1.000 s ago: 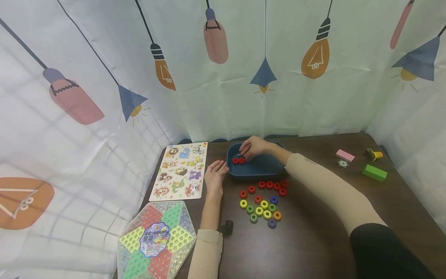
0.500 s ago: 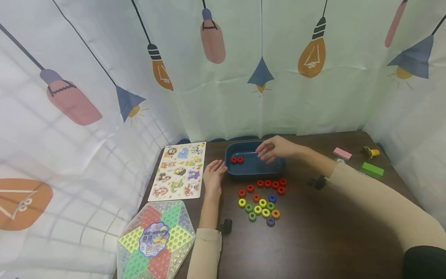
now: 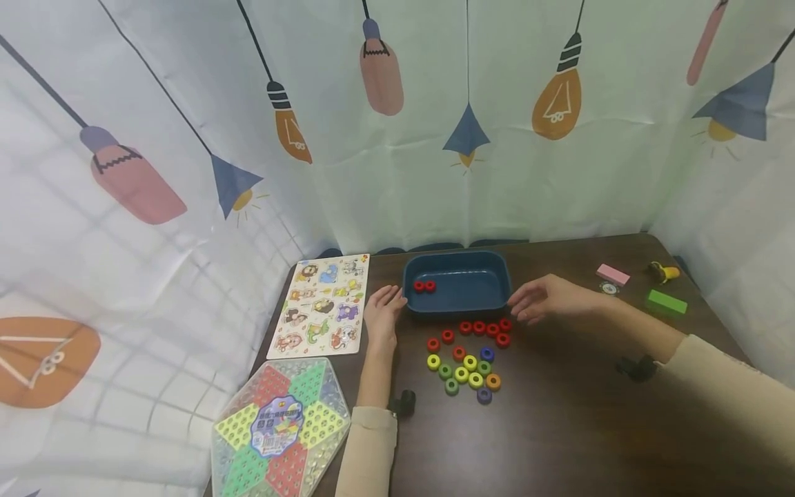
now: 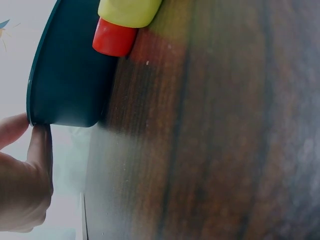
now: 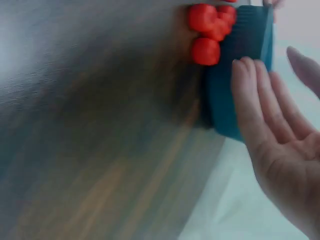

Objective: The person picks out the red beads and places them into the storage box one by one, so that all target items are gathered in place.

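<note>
My left hand (image 3: 381,310) is at the left end of a dark blue tray (image 3: 456,309), its thumb and a fingertip touching the rim. The left wrist view shows those fingers (image 4: 37,150) fairly straight against the tray's end wall. My right hand (image 3: 549,300) is by the tray's right end, palm inward, fingers extended and holding nothing. In the right wrist view, its fingers (image 5: 252,107) overlap the tray wall. Two red rings (image 3: 419,286) lie side by side at the left inside the tray.
More red rings (image 3: 466,328) lie just in front of the tray. Nearer are yellow rings (image 3: 462,375), green rings (image 3: 451,386) and an orange ring (image 3: 493,382). Left stand an animal puzzle board (image 3: 319,307) and a hexagonal board game (image 3: 279,428). A green block (image 3: 667,301) lies far right.
My right hand has left the tray's inside, moving right and out to beside its right end. The left hand stays at the tray's left rim. The two red rings inside have not moved.
</note>
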